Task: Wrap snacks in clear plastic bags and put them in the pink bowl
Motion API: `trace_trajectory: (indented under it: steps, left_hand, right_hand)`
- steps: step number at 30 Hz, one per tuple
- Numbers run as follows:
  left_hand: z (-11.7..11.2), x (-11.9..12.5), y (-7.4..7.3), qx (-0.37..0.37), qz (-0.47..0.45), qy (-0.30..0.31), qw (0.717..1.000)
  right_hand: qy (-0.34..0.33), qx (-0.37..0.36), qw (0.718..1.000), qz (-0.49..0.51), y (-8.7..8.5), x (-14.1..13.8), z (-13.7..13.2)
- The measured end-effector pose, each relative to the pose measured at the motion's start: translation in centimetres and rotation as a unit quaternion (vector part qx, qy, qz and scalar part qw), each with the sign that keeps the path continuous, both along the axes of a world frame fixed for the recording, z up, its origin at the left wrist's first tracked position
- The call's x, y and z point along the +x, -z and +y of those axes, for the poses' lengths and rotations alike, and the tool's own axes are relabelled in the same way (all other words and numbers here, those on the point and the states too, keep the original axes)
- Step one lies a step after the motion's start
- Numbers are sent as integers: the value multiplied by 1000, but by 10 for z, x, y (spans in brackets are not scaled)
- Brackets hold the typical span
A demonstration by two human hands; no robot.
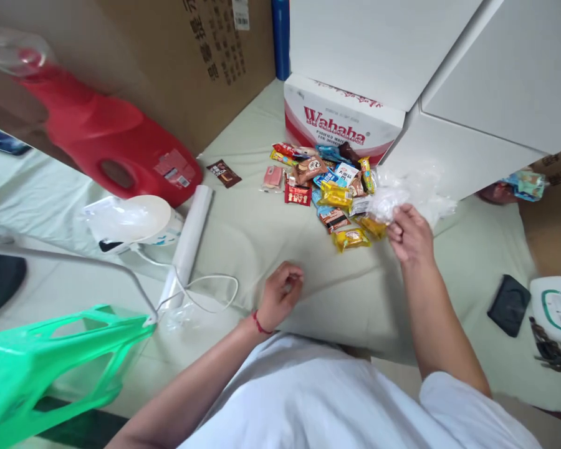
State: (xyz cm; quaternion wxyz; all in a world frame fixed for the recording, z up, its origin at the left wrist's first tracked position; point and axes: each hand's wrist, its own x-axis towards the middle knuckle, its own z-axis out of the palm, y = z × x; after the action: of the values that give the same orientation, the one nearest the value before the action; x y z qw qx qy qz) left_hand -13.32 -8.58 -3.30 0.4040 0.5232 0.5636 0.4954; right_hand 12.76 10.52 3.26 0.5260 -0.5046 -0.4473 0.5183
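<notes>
My right hand (410, 234) is closed on a crumpled clear plastic bag (430, 198), gripping one end between thumb and fingers. The bag lies against the right side of a heap of wrapped snacks (335, 194). Yellow, red, blue and brown wrappers make up the heap, and a pink packet (273, 178) is at its left edge. Apart from the heap, a dark brown snack packet (224, 173) lies to the left. My left hand (283, 293) hovers near the front of the cloth, its fingers loosely curled in with nothing visible in them.
A white and red Wahaha carton (341, 121) stands behind the snacks. At left are a red detergent bottle (121, 137), a white roll (189, 243), a paper tub (161, 218) and a green plastic stool (37, 368). A black wallet-like item (509, 304) lies at right.
</notes>
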Motion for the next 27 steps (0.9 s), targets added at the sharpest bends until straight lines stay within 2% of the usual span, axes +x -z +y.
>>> trace_trajectory:
  steps: [2, 4, 7, 10, 13, 16, 19, 21, 23, 25, 27]
  left_hand:
    - [18, 19, -2, -73, -110, 21, 991]
    - [37, 38, -4, -95, -174, 17, 980]
    - [56, 55, -4, -75, -159, 17, 984]
    - [57, 54, 0, -81, -152, 25, 985]
    - [49, 40, 4, -113, -199, 48, 972]
    - [41, 24, 3, -152, -256, 62, 953]
    - [39, 13, 0, -169, -339, 70, 923]
    - [36, 11, -2, -164, -366, 39, 915]
    - [28, 14, -5, -149, -335, -27, 930]
    - [15, 20, -10, -120, -259, -83, 955]
    - [1, 30, -17, -91, -191, -74, 975]
  right_hand:
    - [-29, -37, 998, 41, 6, -17, -46]
    - [-49, -50, 997, 15, 16, -34, -82]
    - [-81, -45, 995, -40, 28, -50, -112]
    - [-78, -58, 995, -20, 34, -47, -120]
    - [-73, -109, 990, 52, 37, -33, -121]
    - [-50, -159, 979, 119, 40, -21, -126]
    - [-17, -161, 971, 179, 43, -17, -135]
    - [-8, -154, 966, 206, 45, -18, -142]
    - [3, -162, 964, 209, 46, -21, -149]
    - [29, -169, 965, 197, 46, -25, -157]
    - [49, -165, 969, 180, 45, -29, -166]
